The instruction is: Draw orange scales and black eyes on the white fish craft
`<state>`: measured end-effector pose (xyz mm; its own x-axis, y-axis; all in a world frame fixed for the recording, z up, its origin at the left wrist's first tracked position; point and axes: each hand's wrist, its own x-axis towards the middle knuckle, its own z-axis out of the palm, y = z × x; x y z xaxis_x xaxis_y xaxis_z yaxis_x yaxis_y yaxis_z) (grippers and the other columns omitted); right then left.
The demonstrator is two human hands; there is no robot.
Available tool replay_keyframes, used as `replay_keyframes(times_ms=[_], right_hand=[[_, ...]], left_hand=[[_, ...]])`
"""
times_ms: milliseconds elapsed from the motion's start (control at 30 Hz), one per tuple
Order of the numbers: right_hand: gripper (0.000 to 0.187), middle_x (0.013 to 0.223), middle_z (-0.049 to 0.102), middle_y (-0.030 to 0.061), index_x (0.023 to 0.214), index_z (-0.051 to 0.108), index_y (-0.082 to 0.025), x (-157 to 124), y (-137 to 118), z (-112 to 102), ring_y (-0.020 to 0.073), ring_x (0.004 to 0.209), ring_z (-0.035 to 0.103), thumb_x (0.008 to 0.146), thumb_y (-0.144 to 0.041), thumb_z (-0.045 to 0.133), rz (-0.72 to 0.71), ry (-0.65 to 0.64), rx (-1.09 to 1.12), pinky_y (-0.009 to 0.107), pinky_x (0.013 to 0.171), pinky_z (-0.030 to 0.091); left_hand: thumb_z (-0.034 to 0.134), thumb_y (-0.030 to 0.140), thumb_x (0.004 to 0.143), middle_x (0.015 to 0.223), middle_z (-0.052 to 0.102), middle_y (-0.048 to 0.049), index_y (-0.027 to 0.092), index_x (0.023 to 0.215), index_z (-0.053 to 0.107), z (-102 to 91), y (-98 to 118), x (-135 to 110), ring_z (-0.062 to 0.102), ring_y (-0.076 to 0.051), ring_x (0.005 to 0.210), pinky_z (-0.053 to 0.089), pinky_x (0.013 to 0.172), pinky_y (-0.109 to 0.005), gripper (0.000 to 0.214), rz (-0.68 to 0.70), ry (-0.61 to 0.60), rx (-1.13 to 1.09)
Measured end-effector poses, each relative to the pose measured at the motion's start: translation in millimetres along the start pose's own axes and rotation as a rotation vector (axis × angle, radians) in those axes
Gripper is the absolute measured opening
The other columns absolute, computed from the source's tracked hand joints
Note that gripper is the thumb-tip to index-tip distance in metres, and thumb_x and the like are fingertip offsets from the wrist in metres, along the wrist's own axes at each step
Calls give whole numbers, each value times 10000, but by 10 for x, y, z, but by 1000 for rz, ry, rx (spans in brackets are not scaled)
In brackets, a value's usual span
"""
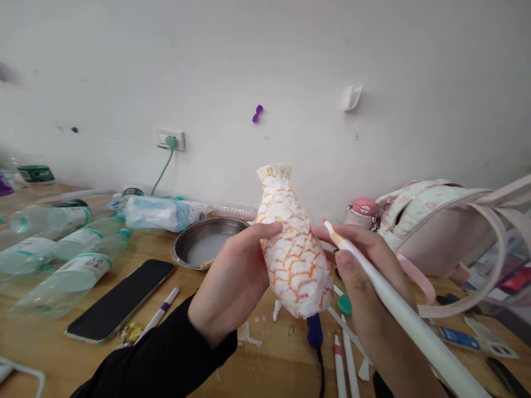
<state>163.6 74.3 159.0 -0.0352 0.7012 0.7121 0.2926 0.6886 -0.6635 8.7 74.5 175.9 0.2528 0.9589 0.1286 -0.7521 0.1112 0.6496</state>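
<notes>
A white vase point(290, 249) with a rough surface, covered in orange scale-like lines that turn pinkish near its base, is held tilted above the table. My left hand point(238, 276) wraps round its left side, thumb lying on the front. In my right hand point(369, 265) is a white marker point(398, 309) with a reddish tip, pinched between thumb and fingers. The tip points up and left, close to the vase's right side. Fingers of that hand reach toward the vase's right edge; whether they touch it is hard to tell.
Plastic bottles point(83, 271) and a phone point(120, 301) lie left. Behind my left hand stands a metal bowl point(178, 260) of cloudy liquid. More markers point(339, 365), a green cap point(344, 304) and a dark cable point(321, 370) are below. A pale backpack point(435, 232) sits right, beside a pink-lidded bottle point(360, 213).
</notes>
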Motion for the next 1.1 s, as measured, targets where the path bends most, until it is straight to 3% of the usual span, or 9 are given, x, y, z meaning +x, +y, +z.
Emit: replay_keyframes(times_ms=[133,300,433,600,733,900,1100], right_hand=[[65,822,686,-23,832,610,-275,-6,-27,-28,160,801,666,849,-231,566,-97,64,-38,237,701,536],[196,606,590,-28,733,533,-269,-87,-76,46,184,746,653,780,-79,541,-49,79,162,252,600,518],[208,476,523,-77,608,476,-243,-124,-105,129,157,689,650,739,-111,568,-75,84,211,272,691,509],[210,449,489,-96,604,500,-239,-125,-87,137,116,611,607,738,-133,622,-50,40,238,247,719,483],[206,466,516,-76,611,516,-241,-135,-61,123,125,617,580,749,-167,649,-26,1,271,218,622,457],[204,464,501,-67,606,501,-233,-143,-46,118,115,580,575,778,-146,569,-27,7,234,178,488,408],[173,467,523,-91,653,493,-251,-146,-56,157,97,506,561,755,-128,560,84,-28,214,190,496,410]], left_hand=[[601,266,801,944,726,-81,127,1027,647,-33,19,-18,644,-251,961,482,886,-359,269,57,87,59],[639,242,763,879,733,-93,111,989,648,-44,31,21,674,-237,867,519,828,-354,261,0,103,51],[633,221,771,878,733,-83,116,1024,629,-53,26,51,679,-213,831,522,804,-330,274,-28,102,66],[624,246,790,910,730,-93,117,1045,614,-66,9,19,675,-211,828,518,769,-314,287,-66,68,93],[646,225,767,953,725,-93,132,1107,569,-64,9,16,669,-223,852,506,730,-301,361,-75,93,115],[473,298,843,953,721,-107,109,1125,593,-48,78,43,650,-249,903,470,791,-323,359,-155,79,64],[483,259,829,956,724,-93,121,1151,587,-51,95,59,652,-245,892,441,842,-333,366,-87,68,89]])
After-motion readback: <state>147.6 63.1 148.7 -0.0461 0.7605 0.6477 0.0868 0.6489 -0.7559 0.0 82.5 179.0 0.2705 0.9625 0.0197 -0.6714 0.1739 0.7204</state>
